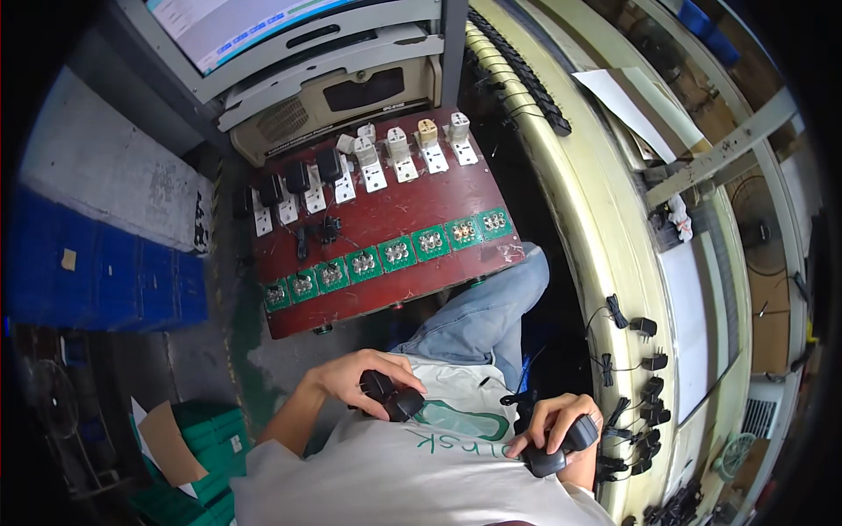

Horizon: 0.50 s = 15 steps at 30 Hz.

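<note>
The left hand (351, 372) has its fingers curled, not fully closed, around two boxy black plastic adapters (404, 405); the right hand (563, 417) likewise grips two more black adapters (581, 432), before the white shirt (368, 473). Beyond, faded denim (469, 317) overlaps the scuffed red surface (412, 203), bearing square green circuit boards (397, 252) and white sockets (397, 145). Rightward, corded adapters (653, 361) dot a long cream strip (574, 230).

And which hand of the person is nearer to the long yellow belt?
Right. The right hand is close to the left edge of the belt; the left hand is farther left of it, on the other side of the shirt.
</note>
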### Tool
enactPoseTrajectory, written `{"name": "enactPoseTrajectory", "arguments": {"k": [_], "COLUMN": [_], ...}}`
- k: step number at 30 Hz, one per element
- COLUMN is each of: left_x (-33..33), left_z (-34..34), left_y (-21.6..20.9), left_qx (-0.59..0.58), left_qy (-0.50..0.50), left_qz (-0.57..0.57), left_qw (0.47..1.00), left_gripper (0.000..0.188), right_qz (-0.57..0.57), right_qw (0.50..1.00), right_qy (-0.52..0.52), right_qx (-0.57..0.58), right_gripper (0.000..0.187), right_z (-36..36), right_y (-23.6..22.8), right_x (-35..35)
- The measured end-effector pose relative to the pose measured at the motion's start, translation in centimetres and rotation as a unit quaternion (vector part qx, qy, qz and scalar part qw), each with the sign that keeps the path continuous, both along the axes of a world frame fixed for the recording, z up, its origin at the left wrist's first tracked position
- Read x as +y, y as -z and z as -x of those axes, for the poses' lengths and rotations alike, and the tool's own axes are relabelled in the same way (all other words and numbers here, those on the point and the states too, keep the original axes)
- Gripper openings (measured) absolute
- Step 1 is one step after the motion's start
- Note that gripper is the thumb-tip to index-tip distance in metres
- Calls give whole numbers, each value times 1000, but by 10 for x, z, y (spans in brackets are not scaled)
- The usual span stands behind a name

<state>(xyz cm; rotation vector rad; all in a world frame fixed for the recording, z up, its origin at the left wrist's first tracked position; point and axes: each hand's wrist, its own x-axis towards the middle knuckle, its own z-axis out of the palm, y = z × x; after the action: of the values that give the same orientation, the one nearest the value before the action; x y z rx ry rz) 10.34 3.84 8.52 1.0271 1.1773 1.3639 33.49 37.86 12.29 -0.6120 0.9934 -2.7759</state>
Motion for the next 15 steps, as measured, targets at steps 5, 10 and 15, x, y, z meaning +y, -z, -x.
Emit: {"name": "enactPoseTrajectory", "arguments": {"k": [5, 10, 15], "left_x": [2, 48, 103], "left_z": [-17, -7, 8], "left_y": [6, 19, 18], "left_qx": [-136, -265, -300], "left_qy": [-130, -412, -471], "left_qz": [8, -79, -73], "left_qw": [982, 868, 826], "left_gripper": [57, 63, 63], "right_qz": [-19, -229, -311], "right_qw": [999, 853, 824], "right_qy": [48, 363, 395], "right_qx": [-11, -297, -260], "right_gripper": [40, 48, 36], "right_z": [-15, 107, 281], "right_y": [23, -8, 8], "right_x": [22, 24, 36]}}
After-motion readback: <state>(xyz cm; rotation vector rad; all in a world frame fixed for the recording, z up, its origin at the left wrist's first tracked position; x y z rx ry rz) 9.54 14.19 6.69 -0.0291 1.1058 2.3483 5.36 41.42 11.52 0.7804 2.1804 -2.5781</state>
